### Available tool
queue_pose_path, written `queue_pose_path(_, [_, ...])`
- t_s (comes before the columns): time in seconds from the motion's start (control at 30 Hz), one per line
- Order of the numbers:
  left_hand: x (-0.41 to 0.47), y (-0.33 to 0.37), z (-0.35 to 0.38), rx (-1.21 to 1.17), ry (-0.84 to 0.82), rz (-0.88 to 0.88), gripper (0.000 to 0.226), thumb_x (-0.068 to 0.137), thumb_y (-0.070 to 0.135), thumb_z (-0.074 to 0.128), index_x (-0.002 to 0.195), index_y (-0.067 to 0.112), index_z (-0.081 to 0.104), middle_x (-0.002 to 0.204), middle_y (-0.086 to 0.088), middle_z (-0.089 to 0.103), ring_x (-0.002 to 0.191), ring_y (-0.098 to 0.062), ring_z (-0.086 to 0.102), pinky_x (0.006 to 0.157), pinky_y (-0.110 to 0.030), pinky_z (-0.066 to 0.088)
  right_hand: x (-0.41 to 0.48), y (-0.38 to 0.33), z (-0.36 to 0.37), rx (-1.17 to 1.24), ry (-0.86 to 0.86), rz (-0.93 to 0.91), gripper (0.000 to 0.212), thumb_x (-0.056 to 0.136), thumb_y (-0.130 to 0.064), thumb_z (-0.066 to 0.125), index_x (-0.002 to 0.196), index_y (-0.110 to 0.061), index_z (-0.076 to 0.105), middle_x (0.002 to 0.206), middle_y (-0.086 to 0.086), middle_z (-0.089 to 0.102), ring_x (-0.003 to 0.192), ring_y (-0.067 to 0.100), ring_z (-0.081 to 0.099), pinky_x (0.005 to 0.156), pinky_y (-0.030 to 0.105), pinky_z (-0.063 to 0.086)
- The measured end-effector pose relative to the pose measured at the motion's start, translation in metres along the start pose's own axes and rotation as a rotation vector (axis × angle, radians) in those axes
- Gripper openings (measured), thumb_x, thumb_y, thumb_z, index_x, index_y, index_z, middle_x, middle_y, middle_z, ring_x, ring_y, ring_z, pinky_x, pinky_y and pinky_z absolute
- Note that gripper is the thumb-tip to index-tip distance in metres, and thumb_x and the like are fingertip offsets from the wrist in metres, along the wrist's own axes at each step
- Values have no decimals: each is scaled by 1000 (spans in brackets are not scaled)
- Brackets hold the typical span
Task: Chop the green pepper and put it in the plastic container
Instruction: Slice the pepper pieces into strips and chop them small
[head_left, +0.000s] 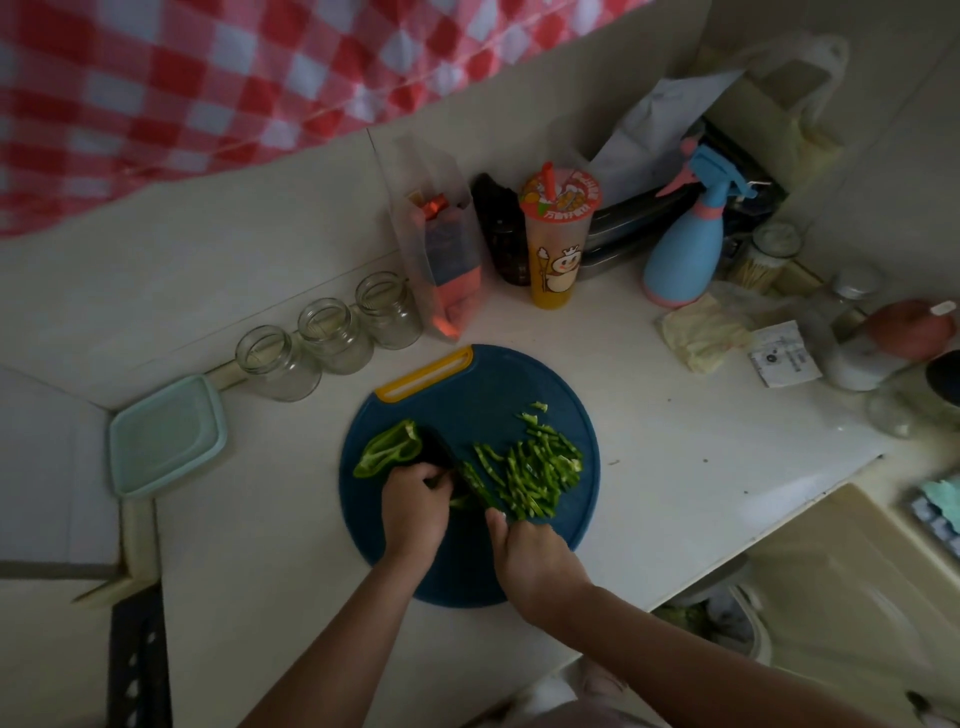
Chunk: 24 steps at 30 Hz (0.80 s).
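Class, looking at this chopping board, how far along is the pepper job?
Done: a pile of strips lies on the board. In hand: the right hand appears to work the knife, with the left hand curled beside it. Left: one pepper half is uncut, and the plastic container shows no pepper.

Cutting board (467, 395) mid-counter is logged as dark blue with a yellow handle; pepper strips (535, 473) and pepper half (387, 449) on it as bright green. Plastic container (166, 436) at the counter's left edge is noted as pale mint. Near the back edge, spray bottle (685, 254) is seen light blue with pink trim, cup (556, 249) yellow-orange with red straw.
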<state>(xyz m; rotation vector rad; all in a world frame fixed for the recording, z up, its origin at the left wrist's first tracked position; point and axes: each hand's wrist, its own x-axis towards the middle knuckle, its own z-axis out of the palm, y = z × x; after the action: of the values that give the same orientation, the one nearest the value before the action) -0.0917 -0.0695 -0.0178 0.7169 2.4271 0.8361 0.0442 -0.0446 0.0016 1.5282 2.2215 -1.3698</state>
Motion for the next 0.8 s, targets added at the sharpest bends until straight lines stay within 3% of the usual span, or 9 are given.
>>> queue_pose_path(0.13, [-4, 3, 2, 25, -29, 31, 10, 89, 15, 61, 88, 8, 68, 79, 4, 61, 71, -9, 55, 65, -23, 39, 6, -8, 2, 54, 29, 25, 60, 99, -52, 20, 90, -10, 62, 102, 16, 66, 100, 33, 62, 85, 36, 46])
queue_pose_path(0.23, [0, 3, 2, -5, -68, 12, 8, 90, 20, 60, 93, 13, 64, 82, 2, 65, 68, -14, 61, 63, -32, 51, 8, -7, 0, 159, 14, 22, 57, 99, -53, 20, 75, -16, 56, 90, 12, 65, 93, 31, 63, 79, 33, 45])
queue_pose_path(0.3, [2, 1, 1, 13, -67, 9, 11, 91, 24, 59, 97, 15, 62, 85, 0, 65, 66, -17, 61, 59, -31, 50, 9, 1, -2, 234, -7, 40, 57, 99, -53, 21, 66, -17, 50, 75, 6, 60, 76, 25, 63, 65, 32, 47])
queue_pose_path(0.4, [1, -4, 2, -7, -47, 18, 17, 90, 24, 61, 101, 12, 58, 87, -2, 64, 63, -17, 61, 52, -18, 44, 3, 16, -10, 265, -47, 60, 59, 99, -53, 22, 63, -15, 49, 61, 0, 53, 50, 12, 52, 39, 19, 40])
queue_pose_path(0.47, [-1, -3, 2, -23, -39, -13, 19, 90, 24, 61, 100, 8, 55, 82, -2, 61, 59, -14, 60, 44, -13, 42, -3, 22, -15, 248, -58, 20, 59, 99, -52, 23, 58, -15, 45, 56, -1, 50, 46, 8, 47, 41, 20, 37])
queue_pose_path(0.6, [-3, -7, 2, 69, 15, 60, 23, 88, 26, 63, 96, 5, 58, 80, -2, 62, 71, -14, 58, 59, -22, 39, -8, 26, -16, 260, -62, -31, 58, 99, -51, 28, 54, -16, 42, 50, -2, 46, 42, 7, 45, 51, 24, 38])
queue_pose_path(0.7, [-5, -11, 1, 66, 18, 105, 21, 87, 26, 64, 94, 7, 58, 80, 0, 62, 78, -17, 62, 61, -22, 38, -10, 26, -19, 242, -42, -98, 59, 98, -50, 29, 51, -15, 37, 46, -3, 41, 40, 6, 42, 55, 25, 36])
queue_pose_path(0.8, [-5, -12, 1, 47, 8, 113, 22, 85, 25, 67, 95, 7, 59, 88, -4, 67, 85, -20, 64, 66, -23, 39, -11, 26, -17, 142, -7, -179, 60, 98, -51, 28, 56, -11, 44, 54, 1, 51, 51, 10, 49, 63, 31, 40])
